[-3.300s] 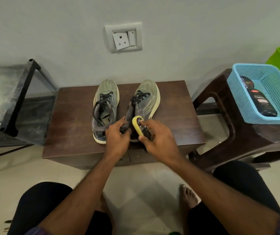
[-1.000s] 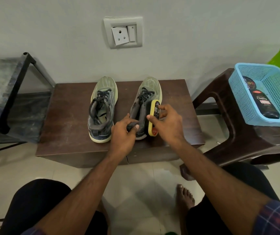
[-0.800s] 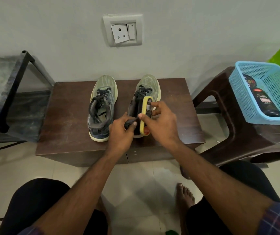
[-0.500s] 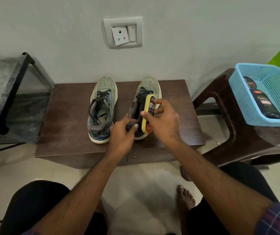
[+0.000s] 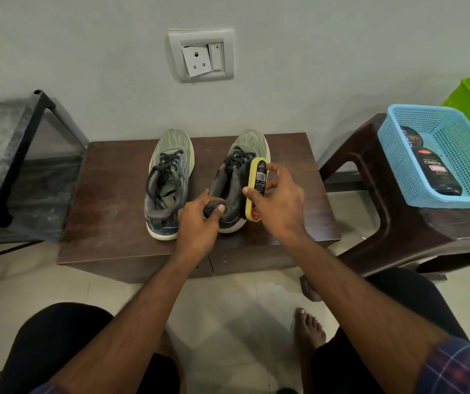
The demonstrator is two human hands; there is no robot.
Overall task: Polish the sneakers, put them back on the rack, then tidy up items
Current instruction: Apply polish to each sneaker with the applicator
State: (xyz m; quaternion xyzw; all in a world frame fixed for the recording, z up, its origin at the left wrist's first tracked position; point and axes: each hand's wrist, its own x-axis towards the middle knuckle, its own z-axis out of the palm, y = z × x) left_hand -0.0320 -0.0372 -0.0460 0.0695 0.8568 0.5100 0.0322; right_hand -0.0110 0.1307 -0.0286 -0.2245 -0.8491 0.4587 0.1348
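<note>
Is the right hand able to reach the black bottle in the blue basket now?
Probably not at once. The right hand grips the yellow sponge against the right sneaker. The path toward the blue basket and black bottle looks free, but the hand is occupied.

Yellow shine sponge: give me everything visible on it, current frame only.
The shine sponge is a long oval applicator with a yellow foam-like rim, a black back carrying a white barcode label, and a red spot at its near end. It stands on edge, pressed against the outer side of the right sneaker on the brown table. The right hand pinches it, thumb on the near edge, fingers over the far edge. The left hand grips the sneaker's heel collar, not the sponge.
</note>
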